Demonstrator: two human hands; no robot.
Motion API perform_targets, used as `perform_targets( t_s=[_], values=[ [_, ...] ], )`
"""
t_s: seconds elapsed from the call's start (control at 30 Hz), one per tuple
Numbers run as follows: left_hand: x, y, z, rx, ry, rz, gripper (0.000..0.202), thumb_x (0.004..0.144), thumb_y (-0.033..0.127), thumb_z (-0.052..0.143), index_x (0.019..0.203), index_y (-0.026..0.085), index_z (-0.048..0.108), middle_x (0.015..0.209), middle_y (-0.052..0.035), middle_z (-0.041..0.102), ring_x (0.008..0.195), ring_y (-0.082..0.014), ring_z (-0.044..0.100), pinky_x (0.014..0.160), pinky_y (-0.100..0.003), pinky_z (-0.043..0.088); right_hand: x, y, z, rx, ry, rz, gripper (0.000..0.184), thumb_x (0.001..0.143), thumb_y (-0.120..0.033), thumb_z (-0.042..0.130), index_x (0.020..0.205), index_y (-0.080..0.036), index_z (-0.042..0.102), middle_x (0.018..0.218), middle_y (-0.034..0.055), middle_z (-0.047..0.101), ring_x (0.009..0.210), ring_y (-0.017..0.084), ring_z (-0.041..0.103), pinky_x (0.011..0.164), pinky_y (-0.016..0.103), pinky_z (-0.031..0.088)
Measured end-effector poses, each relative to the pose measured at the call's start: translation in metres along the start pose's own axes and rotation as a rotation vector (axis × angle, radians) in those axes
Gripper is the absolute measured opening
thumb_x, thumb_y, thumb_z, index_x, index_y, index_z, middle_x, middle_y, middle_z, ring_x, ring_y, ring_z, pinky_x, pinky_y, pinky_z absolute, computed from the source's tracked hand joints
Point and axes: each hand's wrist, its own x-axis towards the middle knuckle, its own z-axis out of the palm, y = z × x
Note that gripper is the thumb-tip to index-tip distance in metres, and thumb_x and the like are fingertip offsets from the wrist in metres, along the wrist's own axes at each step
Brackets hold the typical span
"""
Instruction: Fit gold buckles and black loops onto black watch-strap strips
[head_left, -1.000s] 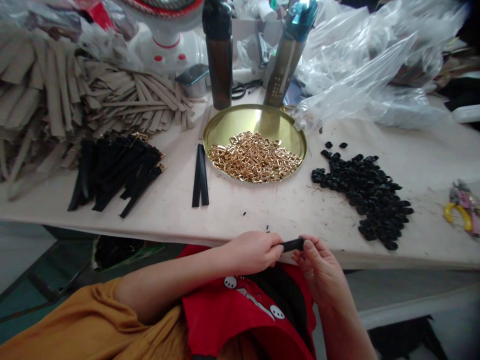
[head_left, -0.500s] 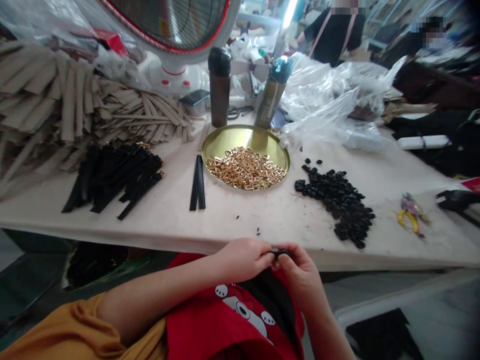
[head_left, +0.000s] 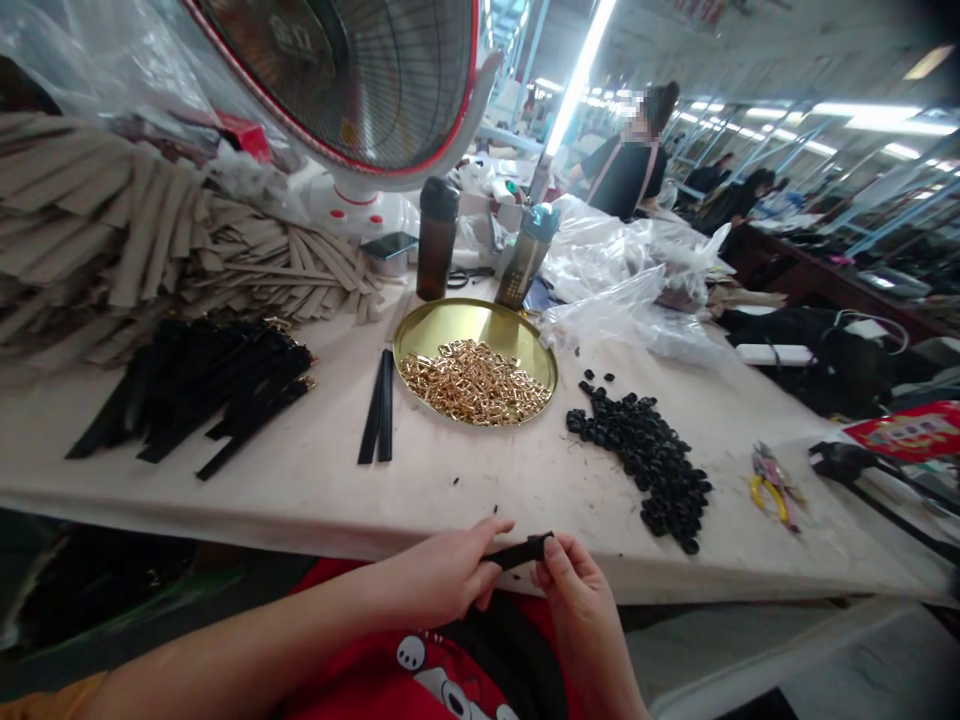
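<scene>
A black strap [head_left: 517, 555] stretches between my two hands above the table's front edge. My left hand [head_left: 457, 570] grips it from the left, thumb and lower fingers closed, index finger stretched out. With thumb and fingertips, my right hand [head_left: 577, 580] pinches the strap's right end, where a small black band or loop seems to sit. Beyond my hands is a round golden tray [head_left: 510, 325] with a heap of small gold-coloured metal pieces [head_left: 476, 385]. Two black strips [head_left: 379, 410] lie left of the tray, and a pile of small black loops [head_left: 645, 450] lies to its right.
Black straps with gold-coloured ends [head_left: 217, 390] are heaped at left, before stacked beige strips [head_left: 150, 230]. A fan [head_left: 375, 100], two bottles [head_left: 437, 240] and clear plastic bags [head_left: 622, 260] stand or lie behind. Yellow-handled pliers [head_left: 772, 490] lie at right. A person [head_left: 630, 165] stands farther back.
My hands have moved apart, showing a length of black strap between them. My left index finger has straightened. The camera view has tilted up and shifted right.
</scene>
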Motion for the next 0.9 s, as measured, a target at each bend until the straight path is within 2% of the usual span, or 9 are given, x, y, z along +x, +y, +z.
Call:
perform_targets(
  t_s=[0.13, 0.17, 0.23, 0.3, 0.43, 0.6, 0.67, 0.77, 0.9],
  values=[
    [0.008, -0.001, -0.011, -0.07, 0.178, 0.069, 0.046, 0.087, 0.037, 0.035, 0.129, 0.019, 0.039, 0.102, -0.0088, 0.061, 0.089, -0.0188, 0.055, 0.075, -0.028, 0.04, 0.009, -0.006, 0.017, -0.122, -0.159, 0.051, 0.029, 0.07, -0.044, 0.064, 0.085, -0.019, 0.061, 0.061, -0.0025, 0.056, 0.053, 0.011, 0.047, 0.053, 0.024, 0.039],
    [0.012, -0.003, -0.014, -0.11, 0.207, 0.077, 0.043, 0.086, 0.039, 0.036, 0.121, 0.017, 0.046, 0.1, -0.0087, 0.061, 0.087, -0.0181, 0.055, 0.073, -0.027, 0.04, 0.015, -0.01, 0.021, -0.195, -0.182, 0.006, 0.028, 0.072, -0.045, 0.061, 0.082, -0.019, 0.061, 0.06, -0.0025, 0.054, 0.053, 0.012, 0.047, 0.053, 0.024, 0.039],
    [0.021, -0.009, -0.022, -0.231, 0.235, 0.033, 0.037, 0.085, 0.043, 0.037, 0.1, 0.014, 0.055, 0.074, -0.0036, 0.058, 0.066, -0.0135, 0.052, 0.058, -0.023, 0.039, 0.034, -0.024, 0.025, -0.366, -0.164, -0.143, 0.029, 0.075, -0.047, 0.056, 0.076, -0.019, 0.059, 0.057, -0.0024, 0.051, 0.055, 0.013, 0.046, 0.055, 0.025, 0.039],
    [0.029, -0.017, -0.03, -0.41, 0.242, -0.062, 0.034, 0.084, 0.044, 0.035, 0.086, 0.015, 0.051, 0.052, 0.0048, 0.042, 0.044, -0.0086, 0.037, 0.043, -0.02, 0.029, 0.064, -0.041, 0.025, -0.529, -0.092, -0.296, 0.029, 0.078, -0.047, 0.051, 0.08, -0.019, 0.058, 0.061, -0.0011, 0.052, 0.059, 0.015, 0.048, 0.058, 0.027, 0.04],
    [0.04, -0.034, -0.037, -0.68, 0.287, -0.136, 0.032, 0.083, 0.047, 0.033, 0.083, 0.017, 0.044, 0.047, 0.0093, 0.033, 0.036, -0.0052, 0.026, 0.037, -0.018, 0.021, 0.137, -0.072, 0.023, -0.916, 0.016, -0.571, 0.025, 0.078, -0.039, 0.05, 0.087, -0.017, 0.059, 0.08, 0.005, 0.056, 0.063, 0.016, 0.05, 0.064, 0.031, 0.04],
    [0.042, -0.043, -0.037, -0.754, 0.249, -0.122, 0.034, 0.082, 0.05, 0.036, 0.083, 0.017, 0.043, 0.046, 0.0103, 0.035, 0.034, -0.0042, 0.029, 0.037, -0.017, 0.025, 0.196, -0.085, 0.032, -1.139, -0.067, -0.566, 0.01, 0.067, -0.029, 0.061, 0.07, -0.02, 0.062, 0.067, 0.0003, 0.052, 0.061, 0.016, 0.046, 0.061, 0.03, 0.033],
    [0.041, -0.042, -0.037, -0.74, 0.232, -0.132, 0.032, 0.083, 0.048, 0.036, 0.084, 0.017, 0.043, 0.046, 0.0102, 0.035, 0.034, -0.0042, 0.03, 0.037, -0.016, 0.025, 0.2, -0.085, 0.034, -1.121, -0.096, -0.553, 0.012, 0.063, -0.028, 0.064, 0.058, -0.02, 0.057, 0.06, -0.0012, 0.049, 0.06, 0.016, 0.044, 0.058, 0.029, 0.03],
    [0.04, -0.038, -0.036, -0.724, 0.268, -0.131, 0.029, 0.084, 0.045, 0.036, 0.083, 0.016, 0.043, 0.046, 0.0097, 0.036, 0.035, -0.004, 0.031, 0.037, -0.016, 0.026, 0.184, -0.085, 0.035, -1.037, -0.11, -0.522, 0.02, 0.068, -0.034, 0.061, 0.057, -0.02, 0.052, 0.055, -0.0027, 0.046, 0.054, 0.013, 0.04, 0.054, 0.028, 0.029],
    [0.04, -0.03, -0.035, -0.71, 0.366, -0.101, 0.025, 0.082, 0.041, 0.045, 0.08, 0.016, 0.041, 0.049, 0.0087, 0.039, 0.038, -0.0039, 0.034, 0.037, -0.016, 0.027, 0.131, -0.076, 0.038, -0.515, -0.219, -0.242, 0.026, 0.073, -0.045, 0.059, 0.068, -0.02, 0.052, 0.05, -0.0058, 0.041, 0.048, 0.01, 0.036, 0.05, 0.025, 0.03]
  ],
)
